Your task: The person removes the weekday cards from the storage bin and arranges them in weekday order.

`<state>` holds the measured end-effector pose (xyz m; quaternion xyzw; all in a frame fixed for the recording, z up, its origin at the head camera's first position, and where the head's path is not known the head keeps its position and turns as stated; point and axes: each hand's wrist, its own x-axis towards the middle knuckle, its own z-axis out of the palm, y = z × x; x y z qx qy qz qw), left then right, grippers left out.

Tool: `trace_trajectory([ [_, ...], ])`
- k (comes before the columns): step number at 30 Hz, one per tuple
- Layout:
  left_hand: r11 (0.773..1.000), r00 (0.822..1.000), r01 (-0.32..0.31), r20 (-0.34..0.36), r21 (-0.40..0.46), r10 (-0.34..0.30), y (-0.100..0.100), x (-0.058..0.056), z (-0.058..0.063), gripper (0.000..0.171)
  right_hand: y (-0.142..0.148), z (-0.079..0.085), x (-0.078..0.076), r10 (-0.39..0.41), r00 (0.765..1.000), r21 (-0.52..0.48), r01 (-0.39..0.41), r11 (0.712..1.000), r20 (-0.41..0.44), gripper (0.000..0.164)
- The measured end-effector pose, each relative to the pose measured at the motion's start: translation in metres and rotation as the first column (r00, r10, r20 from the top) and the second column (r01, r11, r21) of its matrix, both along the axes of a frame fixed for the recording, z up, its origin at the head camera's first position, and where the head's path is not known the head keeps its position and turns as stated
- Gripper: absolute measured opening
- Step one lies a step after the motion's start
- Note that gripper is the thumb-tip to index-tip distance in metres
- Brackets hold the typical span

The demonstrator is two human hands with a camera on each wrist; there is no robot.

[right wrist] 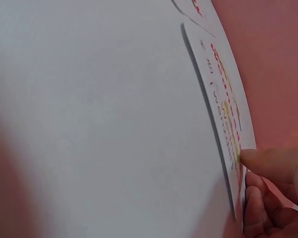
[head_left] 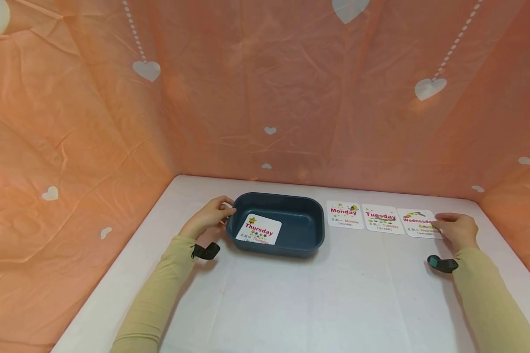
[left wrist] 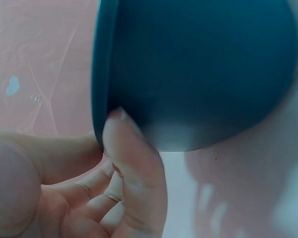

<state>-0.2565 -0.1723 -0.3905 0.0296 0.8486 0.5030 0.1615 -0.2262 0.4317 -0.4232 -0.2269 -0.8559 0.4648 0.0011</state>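
Note:
A dark blue rectangular bin (head_left: 287, 251) stands on the white table. My left hand (head_left: 208, 215) pinches its left rim; in the left wrist view a finger (left wrist: 139, 173) presses the outer wall. Inside the bin a Thursday card (head_left: 259, 229) leans at the left end. To the right of the bin, a Monday card (head_left: 344, 214), a Tuesday card (head_left: 383, 219) and a Wednesday card (head_left: 417, 224) form a row. My right hand (head_left: 459, 229) holds the Wednesday card by its right edge, one fingertip on its printed face and other fingers curled beside the edge.
The white table (head_left: 300, 304) stretches in front of the bin and the cards. An orange-pink cloth (head_left: 291, 98) with white hearts hangs behind and along both sides. Black straps with cameras sit on both wrists.

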Motion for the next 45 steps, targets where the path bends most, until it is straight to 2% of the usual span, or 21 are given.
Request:
trace_trajectory([
  [5,1.0,1.0,0.006,-0.006,0.003,-0.006,0.001,0.0,0.0,0.031,0.002,0.002,0.0,-0.022,1.0,-0.03,0.022,0.999,0.013,0.055],
  [8,1.0,1.0,0.006,-0.004,0.005,-0.005,0.001,0.001,0.002,0.03,0.005,0.003,0.001,-0.059,0.998,-0.123,0.062,0.99,0.028,0.057],
  [11,1.0,1.0,0.011,-0.011,0.005,-0.011,0.001,0.0,0.002,0.031,0.007,0.006,0.003,-0.081,0.996,-0.235,0.086,0.968,0.029,0.057],
  [13,1.0,1.0,0.017,-0.016,0.005,-0.017,0.001,0.0,0.001,0.031,0.008,0.007,0.004,-0.085,0.996,-0.339,0.08,0.937,0.0,0.054],
  [17,1.0,1.0,0.018,-0.019,0.008,-0.018,0.0,-0.001,0.0,0.03,0.009,0.009,0.005,-0.093,0.992,-0.545,0.03,0.838,-0.089,0.045],
  [19,1.0,0.999,0.024,-0.023,0.006,-0.024,0.0,-0.001,-0.001,0.03,0.007,0.01,0.005,-0.066,0.99,-0.585,-0.021,0.811,-0.126,0.047],
  [21,1.0,0.999,0.021,-0.025,0.005,-0.021,0.0,-0.001,-0.001,0.03,0.005,0.014,0.005,-0.006,0.988,-0.559,-0.083,0.825,-0.155,0.053],
  [24,1.0,0.999,0.019,-0.026,-0.001,-0.019,-0.001,-0.001,-0.001,0.031,-0.002,0.02,0.005,0.073,0.981,-0.507,-0.155,0.848,-0.177,0.052],
  [29,1.0,1.0,0.013,-0.024,-0.002,-0.013,0.0,0.0,0.0,0.031,-0.023,0.033,0.002,0.161,0.966,-0.409,-0.232,0.882,-0.202,0.03],
  [33,1.0,1.0,0.008,-0.027,-0.002,-0.008,0.0,0.001,0.001,0.03,-0.041,0.041,-0.003,0.239,0.947,-0.303,-0.297,0.906,-0.215,0.042],
  [37,1.0,1.0,0.003,-0.029,0.001,-0.003,0.001,0.002,0.001,0.03,-0.059,0.049,-0.006,0.284,0.925,-0.28,-0.351,0.894,-0.252,0.058],
  [41,1.0,1.0,0.006,-0.029,0.009,-0.006,0.001,0.002,0.001,0.03,-0.077,0.056,-0.007,0.311,0.903,-0.29,-0.395,0.872,-0.296,0.058],
  [45,1.0,1.0,0.011,-0.029,0.011,-0.01,0.001,0.002,0.002,0.03,-0.094,0.06,-0.008,0.343,0.88,-0.299,-0.441,0.846,-0.329,0.049],
])
